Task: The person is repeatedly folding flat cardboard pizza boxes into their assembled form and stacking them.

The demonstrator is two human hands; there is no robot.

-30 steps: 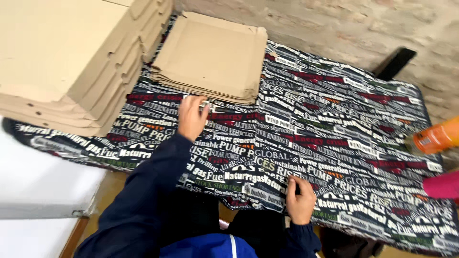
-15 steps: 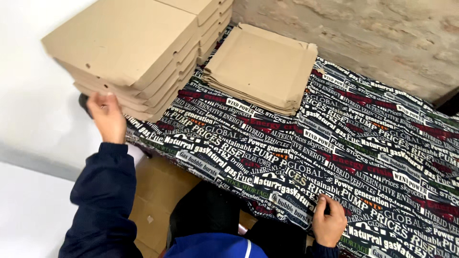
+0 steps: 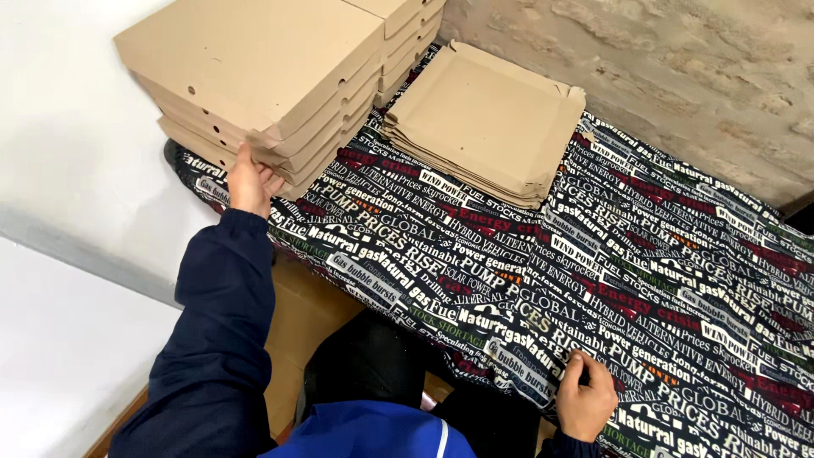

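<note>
my left hand (image 3: 248,182) at the near corner of the box stack, my right hand (image 3: 587,405) resting on the bench edge.

to do this well i judge i should slide my fingers flat under one box only, support its corner from below and keep it level so the pile does not shift. the stack of folded cardboard boxes (image 3: 271,76) sits at the far left end of the bench (image 3: 644,280), beside a pile of flat unfolded cardboard (image 3: 487,119). my left fingers are loosely spread, their tips touching the bottom boxes' edge, gripping nothing. my right fingers are curled and pressed on the printed cloth (image 3: 475,280), holding nothing.
</note>
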